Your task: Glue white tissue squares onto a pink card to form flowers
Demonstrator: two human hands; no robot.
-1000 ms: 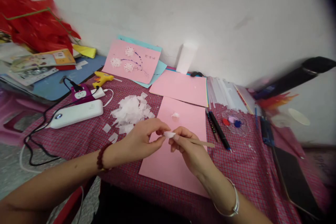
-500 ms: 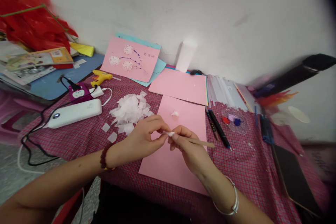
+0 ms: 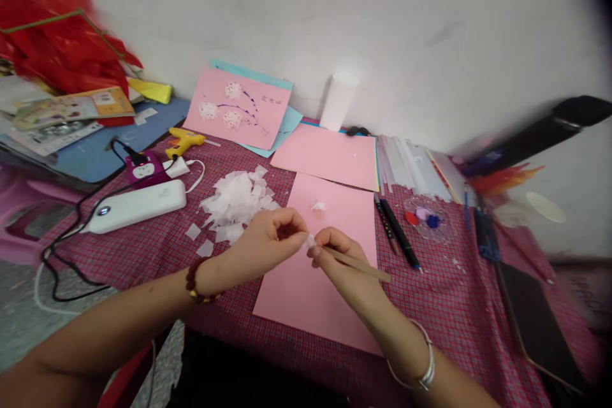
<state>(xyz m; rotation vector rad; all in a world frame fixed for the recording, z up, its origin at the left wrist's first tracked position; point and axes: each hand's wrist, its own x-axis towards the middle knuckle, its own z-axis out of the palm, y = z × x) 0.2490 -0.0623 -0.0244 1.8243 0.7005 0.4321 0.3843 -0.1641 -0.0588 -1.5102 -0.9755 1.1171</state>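
My right hand [image 3: 348, 271] grips a flat wooden stick [image 3: 366, 266], its far end pointing right and toward me. A small piece of white tissue paper [image 3: 310, 240] is at the stick's left tip, by my right fingertips. My left hand [image 3: 268, 239] is closed in a pinch on the edge of this piece, thumb and forefinger together. Both hands hover over a pink sheet [image 3: 306, 306], where a small white paper tuft [image 3: 319, 206] sits. Beside my left hand lies a loose pile of white tissue squares [image 3: 239, 197].
A pink card with white paper flowers [image 3: 233, 90] leans at the back. To the left are a yellow glue gun [image 3: 184, 140], a white power bank [image 3: 138, 206] and cables. Pens [image 3: 400, 234] and a clear paint palette [image 3: 433, 236] lie right. Another pink sheet [image 3: 329, 153] lies behind.
The stick has turned slightly in my right hand, its right end now a little lower. My left fingers have shifted slightly, and the tissue piece now stands more upright at the tip.
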